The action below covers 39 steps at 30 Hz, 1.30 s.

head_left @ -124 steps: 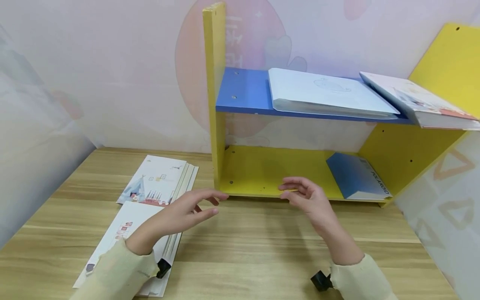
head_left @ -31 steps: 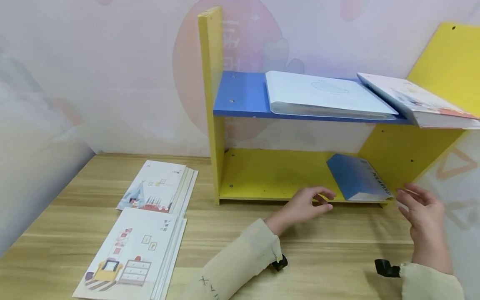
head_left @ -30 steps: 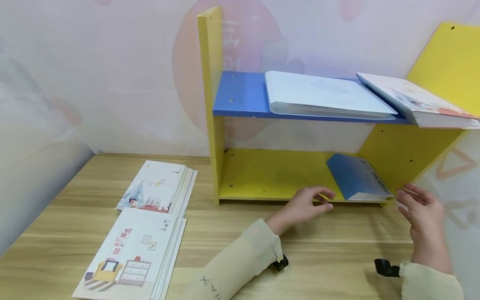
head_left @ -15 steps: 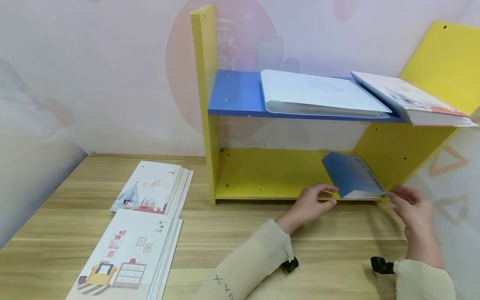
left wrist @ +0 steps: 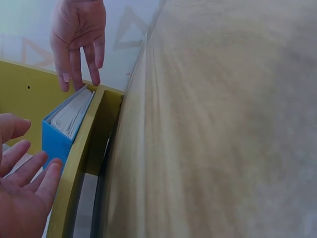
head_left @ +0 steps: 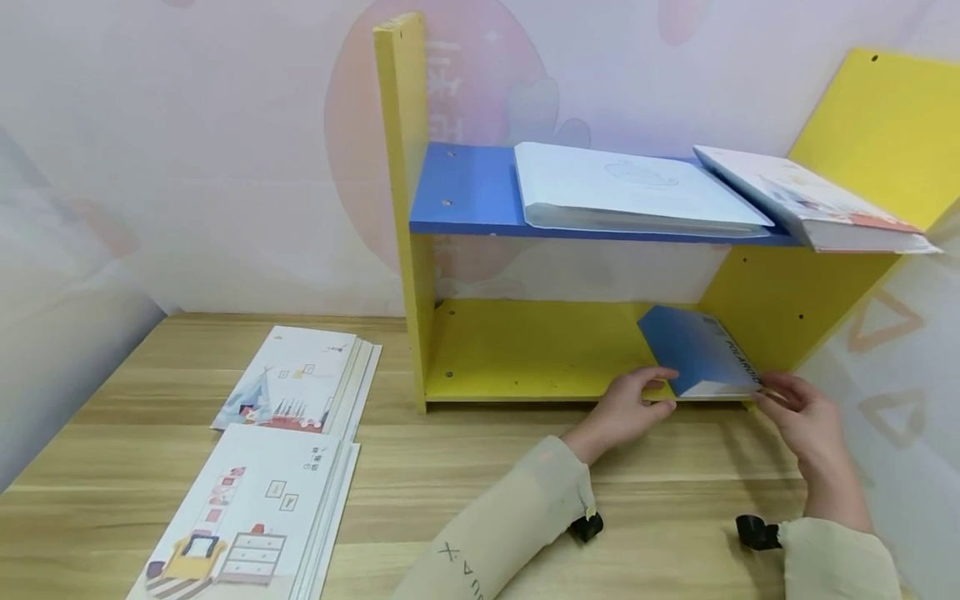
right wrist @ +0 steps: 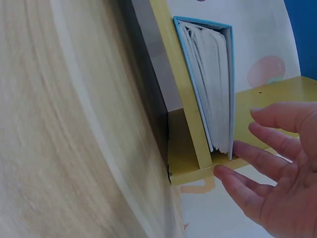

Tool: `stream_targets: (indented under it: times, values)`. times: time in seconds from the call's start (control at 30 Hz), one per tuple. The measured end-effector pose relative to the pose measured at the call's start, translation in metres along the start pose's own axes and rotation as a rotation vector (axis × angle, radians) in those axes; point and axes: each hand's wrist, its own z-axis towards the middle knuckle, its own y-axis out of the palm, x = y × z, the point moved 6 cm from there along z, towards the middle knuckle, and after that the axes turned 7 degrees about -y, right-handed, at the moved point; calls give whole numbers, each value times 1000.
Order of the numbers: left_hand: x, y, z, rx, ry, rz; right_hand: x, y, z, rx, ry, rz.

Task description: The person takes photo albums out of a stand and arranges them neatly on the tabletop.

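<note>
A blue photo album (head_left: 701,350) marked POLAROID lies on the lower yellow shelf at the right, its white page edges (right wrist: 210,84) showing in the right wrist view. My left hand (head_left: 626,408) is at the album's left front corner, fingers spread and loosely bent. At the opposite side, my right hand (head_left: 806,425) has its fingertips at the album's right edge; whether they touch it is hard to tell. Both hands show in the left wrist view, the left hand (left wrist: 27,178) near the blue spine and the right hand (left wrist: 79,37) at the far end.
On the blue upper shelf (head_left: 468,187) lie a white album (head_left: 637,187) and a tilted illustrated album (head_left: 810,196) overhanging its front edge. Two illustrated albums, a rear one (head_left: 292,375) and a front one (head_left: 240,508), overlap on the wooden table (head_left: 420,483) at left.
Both hands have moved from the middle of the table to the right, to either side of the blue album. In the last second the right hand has drawn closer to it. The albums stay put.
</note>
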Motion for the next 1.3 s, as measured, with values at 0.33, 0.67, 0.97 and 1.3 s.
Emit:
stream_targets:
  times: [0.33, 0.67, 0.97, 1.3]
  values:
    - [-4, 6, 3, -31, -27, 39, 6, 3, 1, -69, 48, -255]
    - [-2, 11, 2, -40, -23, 75, 1, 4, 0, -89, 27, -254]
    - [-1, 12, 1, -65, -8, 106, -3, 2, 3, -51, -19, -181]
    - [2, 19, -4, -117, 27, 152, -2, -9, -3, -10, -53, -138]
